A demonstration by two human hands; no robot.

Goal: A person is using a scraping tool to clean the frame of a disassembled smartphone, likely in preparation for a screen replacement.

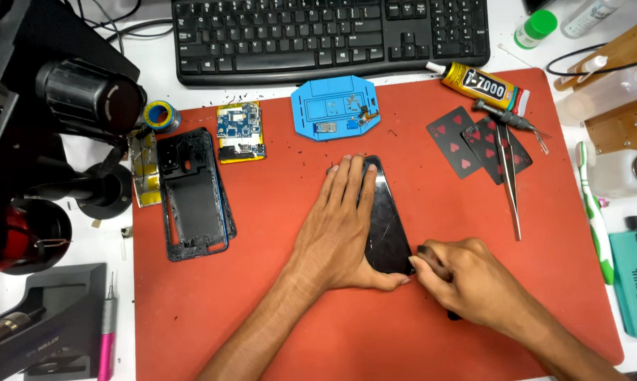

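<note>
Lying near the middle of the red work mat (262, 339), a black phone screen panel (387, 226) is the item in hand. Left hand (339, 226): flat, fingers spread, pressing on the panel's left half, fingertips pointing to 12 o'clock. Right hand (466, 282): curled shut on a small dark tool (428, 255), its tip touching the panel's lower right corner at about 5 o'clock from the panel's middle; the tool's kind cannot be told. Hands sit close together, thumb tips nearly touching. At 9 o'clock from the panel: an empty black phone frame (193, 195), with a circuit board on a yellow battery (241, 132) above it. At 12 o'clock: a blue repair jig (334, 109), and beyond it a black keyboard (330, 37). At 2 o'clock: two black playing cards (466, 141) with red hearts, metal tweezers (510, 180), and a yellow glue tube (482, 86). At 3 o'clock, off the mat: a green toothbrush (596, 215).
</note>
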